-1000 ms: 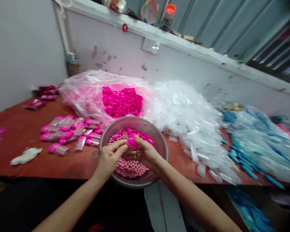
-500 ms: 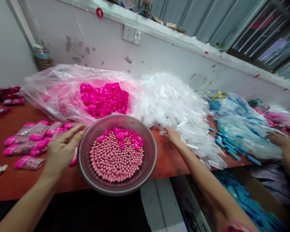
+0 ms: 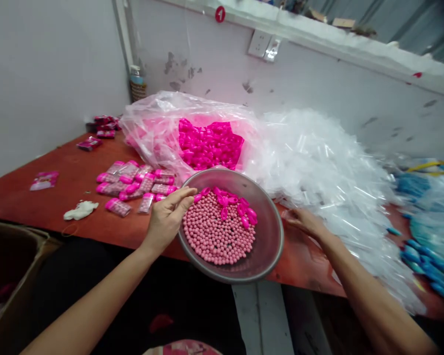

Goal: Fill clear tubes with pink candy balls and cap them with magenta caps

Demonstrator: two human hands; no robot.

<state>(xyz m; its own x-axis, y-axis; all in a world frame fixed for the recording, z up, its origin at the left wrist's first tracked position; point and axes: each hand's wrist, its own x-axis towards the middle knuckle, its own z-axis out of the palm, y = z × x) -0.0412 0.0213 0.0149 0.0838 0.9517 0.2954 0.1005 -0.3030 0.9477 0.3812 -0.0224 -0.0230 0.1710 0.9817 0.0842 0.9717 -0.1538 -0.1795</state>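
A grey metal bowl (image 3: 270,236) stands near the table's front edge, with pink beads (image 3: 218,231) in it. Several bright pink caps (image 3: 224,213) lie on the beads' far side. My left hand (image 3: 170,212) reaches over the bowl's left rim, thumb and index finger slightly apart beside a cap. My right hand (image 3: 303,221) is at the bowl's right rim, fingertips pinched; a clear plastic tube seems to be in them, though blur hides most of it. Behind that hand lies a large heap of clear tubes (image 3: 325,162).
An open plastic bag (image 3: 151,123) of pink caps (image 3: 207,145) stands behind the bowl. Filled, pink-capped tubes (image 3: 118,207) lie left, near a white scrap (image 3: 80,210). Blue pieces (image 3: 429,261) lie at right. A cardboard box (image 3: 25,276) stands below the table's left edge.
The view has swung left. My left hand has moved from beside the bowl to over its rim. My right hand has drawn away from the tube heap toward the bowl.
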